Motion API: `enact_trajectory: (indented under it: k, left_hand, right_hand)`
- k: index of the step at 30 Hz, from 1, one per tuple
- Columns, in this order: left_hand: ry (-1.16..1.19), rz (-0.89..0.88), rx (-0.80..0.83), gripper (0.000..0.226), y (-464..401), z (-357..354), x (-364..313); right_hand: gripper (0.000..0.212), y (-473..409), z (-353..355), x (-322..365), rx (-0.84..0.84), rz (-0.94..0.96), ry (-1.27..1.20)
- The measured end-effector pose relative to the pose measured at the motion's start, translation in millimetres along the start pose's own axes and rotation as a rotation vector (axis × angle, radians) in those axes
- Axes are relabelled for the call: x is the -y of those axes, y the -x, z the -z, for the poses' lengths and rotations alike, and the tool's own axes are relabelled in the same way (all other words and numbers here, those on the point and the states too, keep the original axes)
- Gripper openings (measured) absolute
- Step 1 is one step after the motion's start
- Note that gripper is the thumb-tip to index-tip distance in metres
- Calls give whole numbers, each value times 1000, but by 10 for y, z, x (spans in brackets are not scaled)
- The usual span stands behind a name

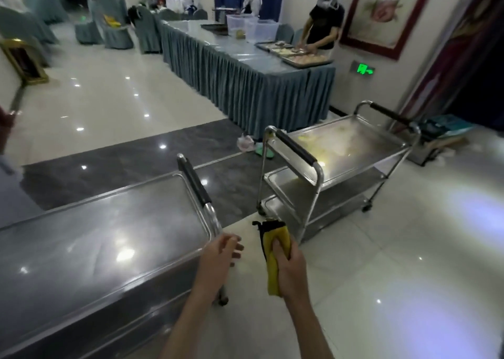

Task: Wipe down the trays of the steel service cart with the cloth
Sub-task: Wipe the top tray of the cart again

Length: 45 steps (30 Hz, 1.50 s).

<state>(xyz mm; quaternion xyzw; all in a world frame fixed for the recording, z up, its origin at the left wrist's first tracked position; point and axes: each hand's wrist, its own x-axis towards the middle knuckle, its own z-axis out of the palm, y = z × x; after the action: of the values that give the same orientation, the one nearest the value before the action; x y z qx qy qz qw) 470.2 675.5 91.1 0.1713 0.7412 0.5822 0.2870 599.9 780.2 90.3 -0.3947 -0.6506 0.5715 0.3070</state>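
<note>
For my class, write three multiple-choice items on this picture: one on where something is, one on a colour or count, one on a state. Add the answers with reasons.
1. Where is the cloth?
A. On the near cart's top tray
B. In the right hand
C. On the floor

2. How many steel carts show?
A. Two
B. One
C. Four

3. What is the left hand doing?
A. Gripping a handle
B. Holding the cloth
C. Holding nothing

Answers:
1 B: the right hand grips the yellow cloth.
2 A: a near cart and a far cart.
3 C: the left hand hangs free beside the near cart.
</note>
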Motion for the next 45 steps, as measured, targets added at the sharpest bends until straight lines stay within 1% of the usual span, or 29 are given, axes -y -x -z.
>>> enact_trajectory:
  k: [2,4,7,9,12,16,20,24,26,31,33,36,40,45]
  left_hand:
    - [-9,-12,35,19,-119,-542,-171]
    - [-25,-32,48,18,-243,-1021,-332]
    - [-52,-61,66,17,-451,-1604,-538]
    - [-84,-72,75,17,-609,-1884,-629]
    - [-152,-105,68,17,-896,-2193,-687]
    - [-221,-118,37,17,-1413,-2490,-643]
    - [-340,-141,-2,18,-2077,-2783,-574]
    - [-429,-159,-21,22,-2738,-3059,-586]
    - [-465,-155,-20,20,-3039,-3190,-638]
    - [-435,-124,-74,16,-3709,-3514,-858]
    - [-425,-96,-106,13,-3856,-3563,-910]
    - [-429,-77,-181,12,-4185,-3751,-966]
    - [-478,-84,-322,6,-4554,-4042,-994]
    - [-518,5,-489,17,-4956,-4389,-906]
  right_hand:
    - [13,-280,456,-33,-29,0,18]
    - [10,-529,860,-55,-39,0,24]
    - [18,-870,1351,-92,-96,-25,22]
    - [12,-1097,1590,-114,-131,-33,13]
    - [10,-1451,1826,-112,-175,-31,17]
    - [9,-2030,1966,-208,-186,-28,105]
    - [7,-2746,2016,-326,-149,-25,207]
    - [5,-3452,2068,-289,-77,-10,305]
    - [4,-3786,2090,-284,-59,-16,332]
    - [6,-4618,2128,-263,-17,-27,347]
    - [8,-4805,2127,-257,0,-19,350]
    - [8,-5240,2149,-339,26,-28,346]
    - [8,-5823,2196,-512,100,-28,350]
    - [13,-6564,2351,-763,290,-57,371]
